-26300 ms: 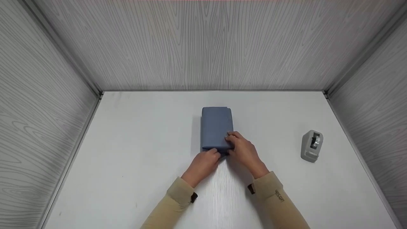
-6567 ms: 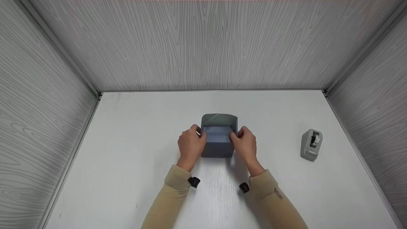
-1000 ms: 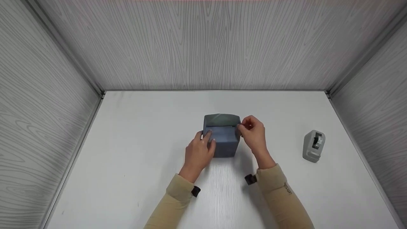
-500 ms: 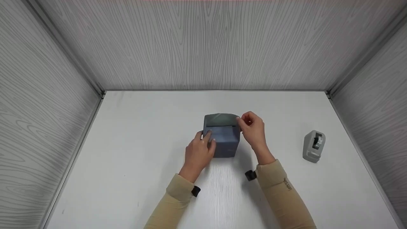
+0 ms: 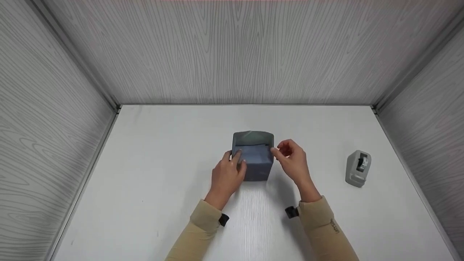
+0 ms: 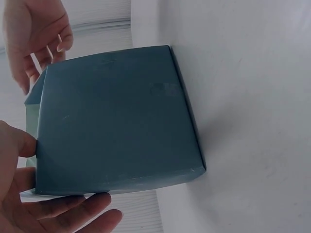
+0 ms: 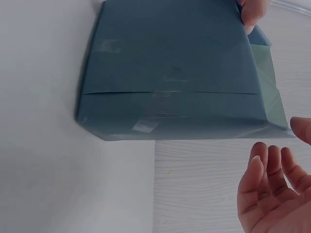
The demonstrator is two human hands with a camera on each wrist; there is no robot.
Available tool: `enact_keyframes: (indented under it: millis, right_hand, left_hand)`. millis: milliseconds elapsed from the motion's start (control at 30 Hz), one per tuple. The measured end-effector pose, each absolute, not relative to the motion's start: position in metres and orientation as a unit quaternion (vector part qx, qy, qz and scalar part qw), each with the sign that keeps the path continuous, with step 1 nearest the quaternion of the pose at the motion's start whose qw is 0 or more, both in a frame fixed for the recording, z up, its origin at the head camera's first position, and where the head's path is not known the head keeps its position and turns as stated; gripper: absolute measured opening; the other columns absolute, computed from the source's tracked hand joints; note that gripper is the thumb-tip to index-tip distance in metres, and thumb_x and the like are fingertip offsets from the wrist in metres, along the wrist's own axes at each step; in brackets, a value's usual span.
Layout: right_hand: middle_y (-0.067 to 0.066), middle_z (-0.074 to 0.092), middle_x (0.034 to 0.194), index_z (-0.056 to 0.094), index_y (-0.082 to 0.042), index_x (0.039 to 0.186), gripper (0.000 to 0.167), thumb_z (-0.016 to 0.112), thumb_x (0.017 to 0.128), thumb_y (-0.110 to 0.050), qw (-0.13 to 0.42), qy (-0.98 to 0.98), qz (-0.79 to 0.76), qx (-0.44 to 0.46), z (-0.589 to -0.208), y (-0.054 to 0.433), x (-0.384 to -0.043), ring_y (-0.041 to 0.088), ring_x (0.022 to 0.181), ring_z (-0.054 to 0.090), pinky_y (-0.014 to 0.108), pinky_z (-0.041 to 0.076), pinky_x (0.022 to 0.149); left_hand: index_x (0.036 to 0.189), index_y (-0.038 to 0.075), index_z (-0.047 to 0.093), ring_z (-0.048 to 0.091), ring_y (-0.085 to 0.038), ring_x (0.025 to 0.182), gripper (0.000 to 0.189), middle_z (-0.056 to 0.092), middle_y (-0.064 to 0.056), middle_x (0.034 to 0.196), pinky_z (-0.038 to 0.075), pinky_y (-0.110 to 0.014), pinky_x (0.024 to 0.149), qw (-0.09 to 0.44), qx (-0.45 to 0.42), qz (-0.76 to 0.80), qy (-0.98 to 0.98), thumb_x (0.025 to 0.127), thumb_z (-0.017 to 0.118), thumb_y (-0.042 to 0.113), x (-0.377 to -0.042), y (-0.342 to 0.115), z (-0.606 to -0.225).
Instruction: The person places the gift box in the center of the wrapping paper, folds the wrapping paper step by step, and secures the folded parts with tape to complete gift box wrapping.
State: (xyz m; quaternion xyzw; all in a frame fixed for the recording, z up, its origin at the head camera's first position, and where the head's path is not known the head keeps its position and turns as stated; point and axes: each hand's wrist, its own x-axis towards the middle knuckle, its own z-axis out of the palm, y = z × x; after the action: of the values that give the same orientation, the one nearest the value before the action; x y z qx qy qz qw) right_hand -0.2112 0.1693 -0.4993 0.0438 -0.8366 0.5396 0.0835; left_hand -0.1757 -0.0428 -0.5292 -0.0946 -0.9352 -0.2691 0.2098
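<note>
A gray tape dispenser (image 5: 357,169) sits right of center in the head view on a white table (image 5: 163,152); wood-grained panels (image 5: 232,54) fill the top and both sides.

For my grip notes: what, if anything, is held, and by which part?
The left hand holds the blue package by its left side, near the top; the right hand grips nothing.

The blue package (image 5: 256,172) looks like smooth, matt paper, with glossy clear tape (image 7: 146,125) on its outside. At three o'clock from it, the grey dispenser (image 5: 352,174) looks like matt plastic. The white table (image 5: 174,152) is smooth with a soft sheen; the wall panel (image 5: 232,50) at twelve o'clock shows wood grain. The sleeves (image 5: 324,226) at five and seven o'clock are matt cloth.
</note>
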Motion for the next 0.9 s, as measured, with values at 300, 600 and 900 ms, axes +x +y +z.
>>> enact_keyframes:
  millis: [300, 600, 900]
  right_hand:
    - [0.004, 0.066, 0.088, 0.069, -0.006, 0.100, 0.015, 0.074, 0.088, -0.014, 0.054, -0.849, 0.523, 0.057, -0.510, 0.175, -0.199, 0.019, 0.085, 0.062, 0.036, 0.051, 0.076]
    - [0.002, 0.065, 0.079, 0.068, -0.006, 0.092, 0.008, 0.073, 0.085, -0.005, 0.111, -0.845, 0.520, 0.056, -0.511, 0.163, -0.195, 0.017, 0.075, 0.062, 0.029, 0.052, 0.067]
    - [0.002, 0.062, 0.072, 0.066, -0.005, 0.085, 0.007, 0.068, 0.081, 0.001, 0.181, -0.850, 0.493, 0.049, -0.511, 0.151, -0.195, 0.016, 0.068, 0.059, 0.027, 0.050, 0.061]
  left_hand:
    - [0.125, 0.004, 0.068, 0.069, -0.031, 0.091, 0.038, 0.063, -0.020, 0.114, 0.057, -0.043, 0.068, 0.210, -0.094, -0.269, -0.935, 0.097, 0.057, 0.028, -0.175, -0.043, -0.529]
    - [0.126, 0.006, 0.067, 0.068, -0.032, 0.091, 0.038, 0.063, -0.020, 0.115, 0.057, -0.044, 0.070, 0.205, -0.091, -0.268, -0.937, 0.097, 0.057, 0.029, -0.175, -0.043, -0.530]
    - [0.125, 0.006, 0.068, 0.068, -0.032, 0.089, 0.038, 0.062, -0.019, 0.114, 0.056, -0.044, 0.069, 0.212, -0.094, -0.274, -0.933, 0.097, 0.056, 0.029, -0.176, -0.043, -0.531]
